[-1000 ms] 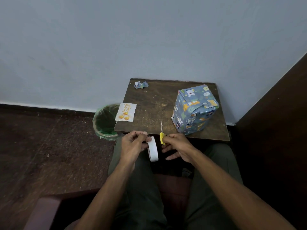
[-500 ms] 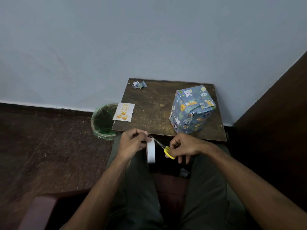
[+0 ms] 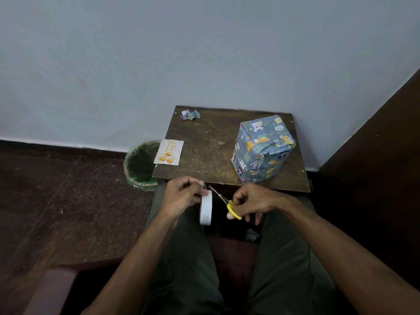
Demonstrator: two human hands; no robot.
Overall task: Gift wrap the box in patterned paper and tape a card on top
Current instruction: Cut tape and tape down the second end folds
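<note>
Left hand (image 3: 181,196) has its grip pinched on the tape roll (image 3: 206,208) and its free end, while the right hand (image 3: 252,202) holds yellow scissors (image 3: 227,203), blades parted beside the tape. Wrapped box (image 3: 261,148) stands on the table (image 3: 211,155), card (image 3: 168,152) apart at its left edge; judging by this, a tape piece is being cut, next to fix the card on top

One box (image 3: 261,151), one card (image 3: 168,152), one tape roll (image 3: 206,208), one scissors (image 3: 227,202).
</note>
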